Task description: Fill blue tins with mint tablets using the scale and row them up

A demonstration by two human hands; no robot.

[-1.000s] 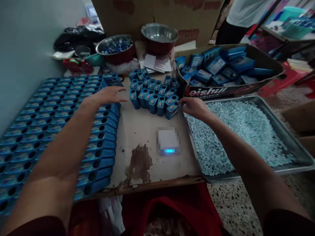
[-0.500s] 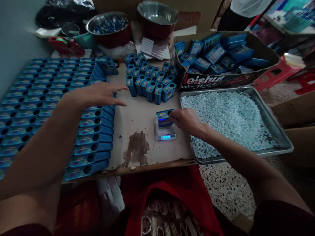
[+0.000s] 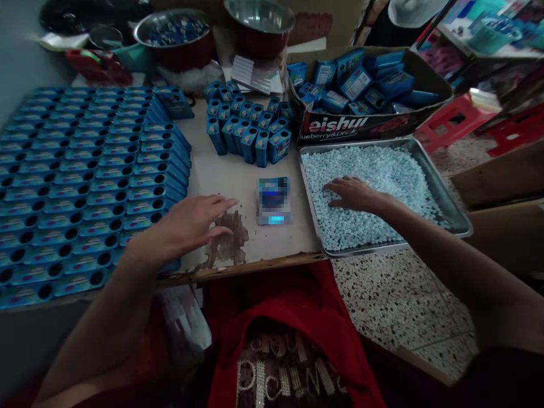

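My left hand [image 3: 187,224] hovers over the front of the table with fingers apart and nothing in them. To its right stands a small digital scale [image 3: 284,218] with a lit display; a blue box [image 3: 274,184] is on it, partly blurred out. My right hand [image 3: 351,192] is over the metal tray [image 3: 395,247] of pale blue candies [image 3: 374,164], fingers stretched out at the candies' surface. Whether the fingertips touch them I cannot tell. Rows of blue boxes with round dark holes [image 3: 106,164] fill the table's left side, close to my left hand.
A loose group of blue boxes [image 3: 242,130] stands behind the scale. An open carton [image 3: 340,122] holds more blue boxes. Two steel bowls, one with blue packets [image 3: 181,34] and one shiny inside [image 3: 259,20], stand at the back. A red stool [image 3: 459,119] is at the right.
My right hand has left the blue box on the scale and moved right over the candies, opening. My left hand has come nearer to me. The view has shifted slightly.
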